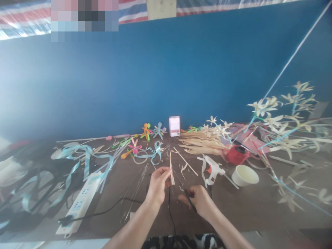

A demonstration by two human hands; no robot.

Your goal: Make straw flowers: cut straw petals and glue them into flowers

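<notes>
My left hand (160, 183) is closed in a pinch on a thin, pale strip of dried husk (171, 159). The strip stands upward from the fingertips, and its short lower end shows below the thumb. To the right and a little lower, my right hand (198, 200) is wrapped round dark scissors (190, 200), their blades pointing up and left, apart from the strip. Pale offcuts (184, 168) and a thin, straight stick (188, 162) lie on the brown table just beyond my hands.
On the right are a white glue gun (212, 171), a cream cup (245, 175), a red roll (236, 154), a husk bundle (202, 142) and pale flowers (275, 121). Leftward lie a power strip (81, 200), blue ribbon (88, 157) and pipe-cleaner figures (146, 131). A blue panel (166, 69) stands behind.
</notes>
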